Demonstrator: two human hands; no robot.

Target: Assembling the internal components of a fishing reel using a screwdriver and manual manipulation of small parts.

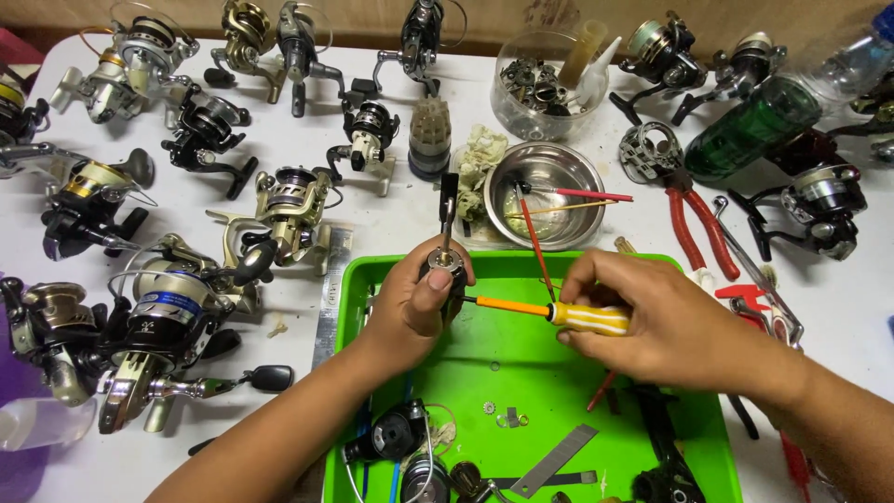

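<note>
Left hand (410,312) clamped round small reel part (445,263) at tray's (354,298) twelve o'clock, right hand (652,326) pinching yellow screwdriver (559,314) from three o'clock: likely slip of tip, scattering washers (503,414) at six o'clock.

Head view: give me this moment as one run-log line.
left hand: grips reel part | right hand: holds screwdriver, tip at part | where: over green tray | nearby: steel bowl, red pliers

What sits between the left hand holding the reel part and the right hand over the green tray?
In the head view, only the screwdriver spans the gap: its orange shaft runs from the right hand to the reel part in the left hand, above the green tray.
</note>
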